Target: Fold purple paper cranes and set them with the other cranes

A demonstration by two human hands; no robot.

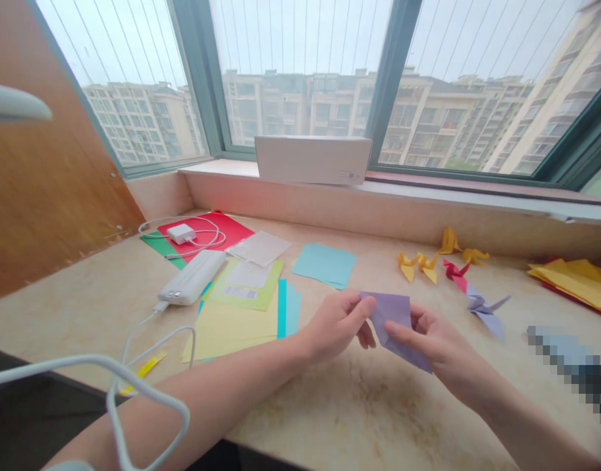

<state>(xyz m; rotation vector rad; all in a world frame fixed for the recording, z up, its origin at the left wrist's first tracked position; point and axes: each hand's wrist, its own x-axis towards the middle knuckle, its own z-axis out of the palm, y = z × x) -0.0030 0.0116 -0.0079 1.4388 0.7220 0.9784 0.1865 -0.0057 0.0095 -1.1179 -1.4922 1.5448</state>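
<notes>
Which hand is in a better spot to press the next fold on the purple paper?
Probably the right hand: its finger lies across the purple paper, while the left hand pinches a corner.

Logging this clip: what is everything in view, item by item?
purple paper: one, lilac, held up at centre front
folded cranes: several yellow, one red, one lilac, right of centre
light blue sheets: small stack, centre
yellow sheets: a few, pale yellow, front left of centre
charger: one, white, far left, with a coiled cable
red sheet: one, under the charger
power bank: one, white, left, lead plugged in
yellow stack: one, far right
box: one, white, on the windowsill
counter: one, beige stone, under everything
left hand: one, pinching the purple paper's left edge
right hand: one, fingers on its right side
</notes>
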